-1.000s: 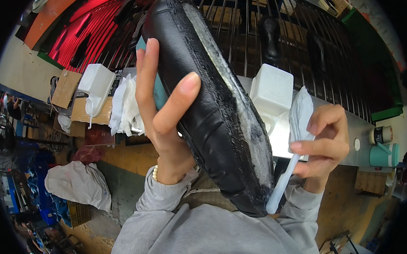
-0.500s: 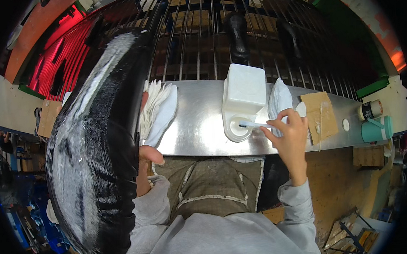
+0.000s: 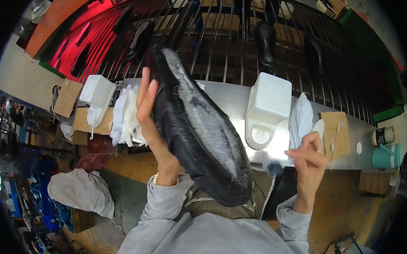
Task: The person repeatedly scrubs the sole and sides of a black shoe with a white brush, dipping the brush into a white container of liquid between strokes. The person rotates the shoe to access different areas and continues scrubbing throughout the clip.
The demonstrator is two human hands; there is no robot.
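Observation:
A black shoe upper [image 3: 166,115], apparently stretched on a last, is held tilted with its bottom facing up. A whitish wet-looking coat [image 3: 203,118] runs along that underside. My left hand [image 3: 152,129] grips its left side, fingers extended along it and the thumb hidden. Pinched in my right hand [image 3: 310,160] is a small brush [image 3: 275,168], blurred by motion, its dark head pointing left toward the shoe's toe without touching it. Beyond the brush stands a white dispenser [image 3: 272,96] with a round cup [image 3: 261,135] at its front.
A rack of metal bars [image 3: 227,56] carrying several black shoes lies behind the steel bench [image 3: 224,91], red-lit at left. White cloths [image 3: 300,117], cardboard [image 3: 335,134] and a teal jug [image 3: 386,156] are right; a second white dispenser [image 3: 96,91] and more cloths [image 3: 128,115] left.
The shoe upper has swung from the left toward the middle, in front of my body. My right hand has drawn the brush out of the dispenser's cup and down. The view has shifted.

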